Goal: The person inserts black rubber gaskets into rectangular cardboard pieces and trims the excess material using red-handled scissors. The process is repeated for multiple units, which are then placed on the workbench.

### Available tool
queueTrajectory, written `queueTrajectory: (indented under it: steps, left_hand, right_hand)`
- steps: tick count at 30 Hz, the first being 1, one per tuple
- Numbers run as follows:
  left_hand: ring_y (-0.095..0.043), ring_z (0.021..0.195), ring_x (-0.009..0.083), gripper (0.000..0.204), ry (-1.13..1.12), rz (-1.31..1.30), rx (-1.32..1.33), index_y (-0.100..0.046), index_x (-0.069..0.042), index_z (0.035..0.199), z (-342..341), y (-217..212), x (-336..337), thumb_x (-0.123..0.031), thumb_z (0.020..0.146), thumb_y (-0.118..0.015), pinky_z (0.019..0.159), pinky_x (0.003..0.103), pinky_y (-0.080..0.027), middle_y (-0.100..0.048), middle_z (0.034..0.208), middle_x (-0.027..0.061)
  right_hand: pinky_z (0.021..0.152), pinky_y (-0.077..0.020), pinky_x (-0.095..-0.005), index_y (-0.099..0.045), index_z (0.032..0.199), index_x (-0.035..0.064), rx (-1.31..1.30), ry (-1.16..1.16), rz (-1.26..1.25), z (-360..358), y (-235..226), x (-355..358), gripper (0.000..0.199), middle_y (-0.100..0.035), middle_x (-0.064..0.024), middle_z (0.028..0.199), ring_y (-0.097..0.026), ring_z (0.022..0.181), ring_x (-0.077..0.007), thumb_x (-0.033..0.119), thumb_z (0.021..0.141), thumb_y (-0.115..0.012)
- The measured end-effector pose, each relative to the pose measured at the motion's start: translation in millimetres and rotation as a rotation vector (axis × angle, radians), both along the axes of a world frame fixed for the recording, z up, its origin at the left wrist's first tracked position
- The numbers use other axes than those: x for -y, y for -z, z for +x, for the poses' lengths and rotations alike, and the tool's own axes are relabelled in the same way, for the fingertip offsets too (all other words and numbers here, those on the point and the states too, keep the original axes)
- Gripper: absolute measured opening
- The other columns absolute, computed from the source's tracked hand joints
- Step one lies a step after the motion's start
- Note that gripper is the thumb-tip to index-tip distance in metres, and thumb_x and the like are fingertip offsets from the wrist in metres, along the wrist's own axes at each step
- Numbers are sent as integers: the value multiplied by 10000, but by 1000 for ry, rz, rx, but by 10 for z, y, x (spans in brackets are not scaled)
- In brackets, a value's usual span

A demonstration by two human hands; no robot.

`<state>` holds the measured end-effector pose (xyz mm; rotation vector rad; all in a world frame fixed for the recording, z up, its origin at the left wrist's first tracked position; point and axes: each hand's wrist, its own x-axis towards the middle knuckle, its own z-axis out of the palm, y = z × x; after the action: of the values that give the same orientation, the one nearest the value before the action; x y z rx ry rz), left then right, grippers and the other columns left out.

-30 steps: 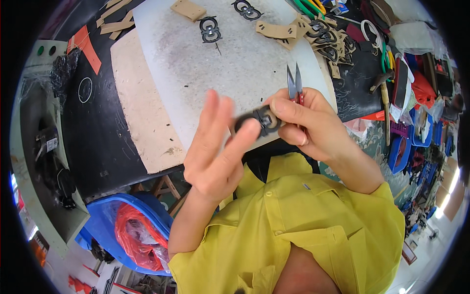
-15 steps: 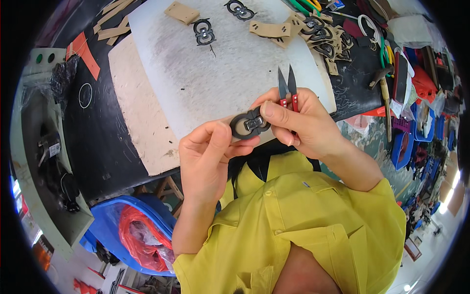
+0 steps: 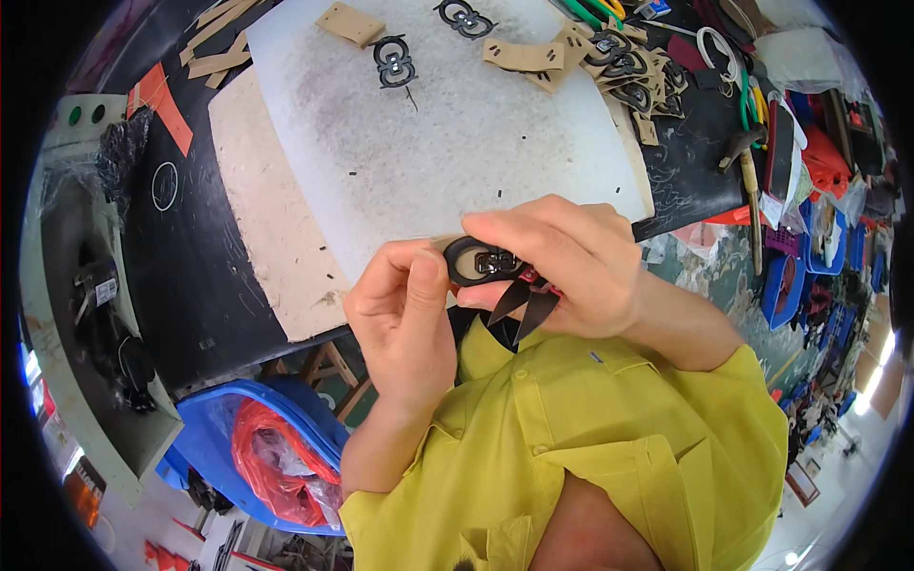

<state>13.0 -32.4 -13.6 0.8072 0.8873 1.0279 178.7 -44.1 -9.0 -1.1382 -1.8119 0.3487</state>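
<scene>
Between the thumb and fingers of my left hand point(image 3: 405, 319) is a black figure-eight buckle point(image 3: 466, 266) with a shiny metal centre, backed by a beige strip. My right hand point(image 3: 586, 262) is closed around red-handled thread snips point(image 3: 536, 314). Their two dark blades stand apart and point down toward my shirt, just beneath the buckle's right end. My right fingers also reach over that end; whether they grip it is hidden. On the white board point(image 3: 419, 162) lie another such black buckle point(image 3: 393, 62), a second buckle point(image 3: 465, 19) farther back and a beige strip piece point(image 3: 350, 24).
Several beige pieces with black buckles point(image 3: 633, 86) are heaped at the board's far right. A hammer point(image 3: 745, 157) lies at the table's right side. Below the table's left edge stands a blue bin point(image 3: 214, 419) with red plastic. A grey machine housing point(image 3: 57, 219) borders the left.
My right hand has turned over, swinging the snips' blades from pointing away to pointing down toward me. My left hand keeps the buckle in nearly the same place.
</scene>
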Motion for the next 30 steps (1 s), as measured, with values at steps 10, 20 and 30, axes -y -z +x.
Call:
queueTrajectory:
  steps: [10, 20, 30]
  left_hand:
    - [-586, 734, 116, 186, 135, 349, -534, -591, 56, 995, 221, -5, -422, -95, 908, -524, 680, 235, -463, -635, 834, 87]
    - [-606, 684, 220, 168, -40, 1361, -1105, -655, -16, 946, 852, 238, -1831, -94, 798, -645, 642, 280, -474, -647, 851, 118]
    - [-620, 674, 123, 160, 11, 583, -762, -675, -12, 911, 554, -110, -1146, -31, 752, -676, 619, 245, -492, -660, 790, 83]
  right_hand:
    - [516, -496, -272, -620, 1000, 98, 258, 273, -35, 581, -25, -270, 353, -610, -53, 828, -598, 618, -196, 94, 668, -740]
    - [544, -501, -256, -643, 1016, 149, 436, 424, 180, 905, 271, -594, 407, -595, -3, 916, -615, 645, -175, 134, 621, -743]
    - [469, -440, -252, -644, 950, 103, 284, 315, -99, 816, 85, -584, 272, -627, -8, 927, -539, 523, -130, 71, 684, -692]
